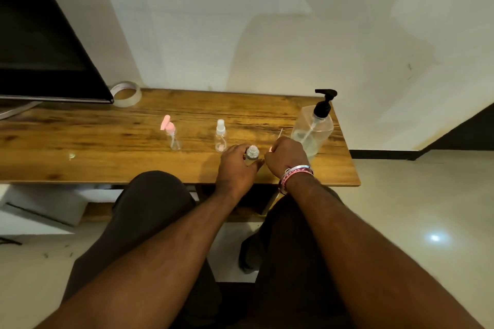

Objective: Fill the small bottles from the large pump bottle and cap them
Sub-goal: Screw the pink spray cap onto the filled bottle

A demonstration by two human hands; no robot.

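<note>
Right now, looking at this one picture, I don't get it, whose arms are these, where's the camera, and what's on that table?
No machine here: a head-worn camera looks down at the person's own arms. On the wooden table stand a pink-capped small bottle, a white-capped small bottle and the large pump bottle; a tape roll lies at the back. The left hand grips an uncapped small bottle. The right hand has curled fingers; what it holds is hidden.

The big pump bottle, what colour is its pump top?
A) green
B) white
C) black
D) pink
C: the large pump bottle at the right end of the wooden table has a black pump head; the pink and white tops belong to the small bottles farther left.
</note>
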